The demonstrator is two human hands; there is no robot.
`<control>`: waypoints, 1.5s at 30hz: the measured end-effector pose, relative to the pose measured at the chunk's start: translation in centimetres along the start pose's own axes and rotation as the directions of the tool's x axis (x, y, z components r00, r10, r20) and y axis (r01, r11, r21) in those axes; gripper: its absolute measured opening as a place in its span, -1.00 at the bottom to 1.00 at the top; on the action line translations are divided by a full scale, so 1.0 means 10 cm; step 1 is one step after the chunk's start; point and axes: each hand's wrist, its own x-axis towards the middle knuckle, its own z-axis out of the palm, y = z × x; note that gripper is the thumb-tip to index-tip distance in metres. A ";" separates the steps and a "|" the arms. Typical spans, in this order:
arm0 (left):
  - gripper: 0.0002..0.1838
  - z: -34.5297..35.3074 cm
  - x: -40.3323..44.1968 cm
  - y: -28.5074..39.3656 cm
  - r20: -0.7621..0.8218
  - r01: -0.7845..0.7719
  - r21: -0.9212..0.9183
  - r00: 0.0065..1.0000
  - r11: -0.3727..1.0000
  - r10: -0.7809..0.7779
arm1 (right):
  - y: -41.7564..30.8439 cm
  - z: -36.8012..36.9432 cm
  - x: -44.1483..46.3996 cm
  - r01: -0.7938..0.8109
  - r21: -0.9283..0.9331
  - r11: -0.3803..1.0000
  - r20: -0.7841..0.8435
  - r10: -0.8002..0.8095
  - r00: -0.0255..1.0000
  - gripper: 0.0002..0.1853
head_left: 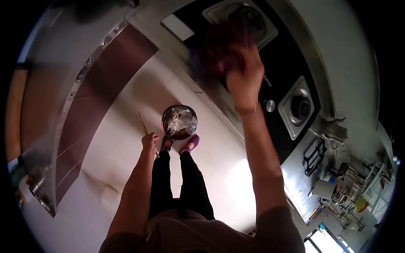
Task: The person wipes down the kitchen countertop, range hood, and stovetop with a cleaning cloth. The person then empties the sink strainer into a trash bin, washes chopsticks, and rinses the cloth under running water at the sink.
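My left hand (149,142) hangs low at my side, fingers closed around a pair of chopsticks (141,122) that point away from me. With my right hand (246,69) I grip a dark reddish-purple cloth (221,44), blurred by motion, at the front of the black gas stove (257,88). The cloth partly covers the stove top near the far burner (249,17); whether it touches the surface I cannot tell. Nearer to me the other burner (301,106) is bare.
A trash bin (180,138) with a plastic liner and rubbish stands on the floor by my feet. Beyond the stove are a metal kettle (335,131), a black pot rack (315,157) and a crowded dish rack (371,177). Dark red cabinets (105,84) line the left.
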 end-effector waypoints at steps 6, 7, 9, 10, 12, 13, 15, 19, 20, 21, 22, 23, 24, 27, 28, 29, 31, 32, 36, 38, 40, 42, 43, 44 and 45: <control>-0.76 0.16 0.64 -0.08 -0.027 0.024 0.006 0.999 1.000 -0.023 | 0.37 0.93 0.17 0.332 -0.419 0.845 0.284 -0.226 0.932 -0.79; -0.74 0.19 0.72 -0.10 -0.041 0.064 0.002 0.997 0.998 -0.064 | 0.33 0.86 0.05 0.274 -0.461 0.844 0.272 -0.159 0.949 -0.80; -0.73 0.25 0.87 -0.18 -0.043 0.111 -0.010 0.993 0.994 -0.112 | 0.21 0.61 -0.26 0.215 -0.522 0.825 0.253 -0.091 0.963 -0.77; -0.72 0.28 0.97 -0.22 -0.044 0.123 -0.002 0.991 0.992 -0.123 | 0.19 0.46 -0.46 0.213 -0.542 0.813 0.241 -0.093 0.966 -0.72; -0.71 0.31 1.01 -0.24 -0.042 0.140 0.002 0.989 0.990 -0.140 | 0.11 0.24 -0.73 0.137 -0.508 0.850 0.256 -0.003 0.967 -0.73; -0.75 0.34 0.99 -0.24 -0.042 0.119 -0.007 0.992 0.993 -0.119 | 0.13 0.25 -0.70 0.144 -0.507 0.850 0.259 -0.009 0.966 -0.73; -0.78 0.37 1.00 -0.27 -0.039 0.092 0.002 0.995 0.996 -0.092 | 0.08 0.31 -0.51 0.222 -0.306 0.926 0.206 -0.163 0.965 -0.71; -0.71 0.45 1.18 -0.36 -0.107 0.095 0.053 0.990 0.994 -0.089 | 0.12 1.02 -0.02 0.464 -0.291 0.837 0.222 -0.412 0.884 -0.79; -0.69 0.46 1.26 -0.43 -0.154 0.121 0.067 0.982 0.990 -0.109 | 0.18 1.15 -0.01 0.445 -0.342 0.828 0.410 -0.295 0.863 -0.86; -0.67 0.49 1.30 -0.50 -0.174 0.113 0.041 0.979 0.993 -0.104 | 0.18 1.18 -0.05 0.494 -0.402 0.771 0.478 -0.284 0.831 -0.82; -0.66 0.49 1.36 -0.55 -0.186 0.103 0.020 0.978 0.994 -0.098 | 0.14 1.11 -0.16 0.448 -0.438 0.779 0.400 -0.277 0.873 -0.87; -0.66 0.50 1.47 -0.60 -0.126 0.134 0.044 0.984 0.990 -0.128 | 0.15 1.00 -0.29 0.414 -0.468 0.781 0.292 -0.306 0.906 -0.91; -0.67 0.50 1.61 -0.66 -0.068 0.166 0.065 0.984 0.984 -0.162 | 0.19 0.88 -0.43 0.349 -0.461 0.816 0.248 -0.260 0.933 -0.89; -0.59 0.60 2.00 -0.82 0.063 0.111 0.120 0.991 0.987 -0.119 | 0.19 0.27 -0.92 0.217 -0.368 0.904 0.219 -0.142 0.965 -0.83; -0.56 0.65 2.03 -0.83 0.080 0.122 0.144 0.988 0.982 -0.134 | 0.23 0.08 -1.09 0.236 -0.393 0.889 0.228 -0.154 0.961 -0.82; -0.55 0.71 2.15 -0.92 0.131 -0.005 0.139 0.991 0.990 -0.014 | 0.25 -0.10 -1.28 0.257 -0.394 0.882 0.234 -0.174 0.956 -0.79; -0.52 0.59 2.78 -1.20 0.305 -0.187 -0.044 0.933 0.981 0.191 | 0.26 -0.50 -1.64 0.280 -0.313 0.907 0.279 -0.194 0.941 -0.77; -0.48 0.67 2.79 -1.23 0.179 -0.404 0.205 0.911 0.891 0.372 | 0.24 -0.71 -1.81 0.282 -0.282 0.917 0.305 -0.193 0.933 -0.79; -0.29 0.85 2.60 -1.04 -0.161 -0.166 0.825 0.847 0.540 0.506 | -0.02 -1.60 -2.38 -0.116 -0.471 0.875 0.273 0.269 0.924 -0.43; -0.31 0.87 2.38 -0.97 -0.143 -0.255 0.729 0.851 0.636 0.506 | -0.25 -2.05 -2.47 -0.609 -0.290 0.739 -0.041 0.626 0.779 -0.59; -0.34 0.91 2.30 -0.93 -0.136 -0.246 0.783 0.829 0.572 0.542 | -0.19 -2.48 -2.57 -0.278 -0.683 0.675 -0.102 0.288 0.952 -0.71; -0.39 0.91 2.21 -0.89 -0.029 -0.221 0.895 0.838 0.388 0.545 | 0.02 -2.82 -2.56 -0.315 -0.745 0.587 -0.274 0.162 0.948 -0.77; -0.41 0.92 2.17 -0.86 -0.005 -0.207 0.922 0.839 0.328 0.544 | 0.20 -2.95 -2.50 -0.448 -0.609 0.655 -0.417 0.217 0.883 -0.77; -0.43 0.93 2.13 -0.83 0.019 -0.193 0.945 0.840 0.265 0.543 | 0.38 -3.07 -2.44 -0.544 -0.449 0.709 -0.545 0.265 0.796 -0.76; -0.46 0.86 2.25 -0.82 -0.003 -0.176 0.938 0.857 0.298 0.515 | 0.68 -3.28 -2.38 -0.528 -0.549 0.648 -0.541 0.206 0.815 -0.74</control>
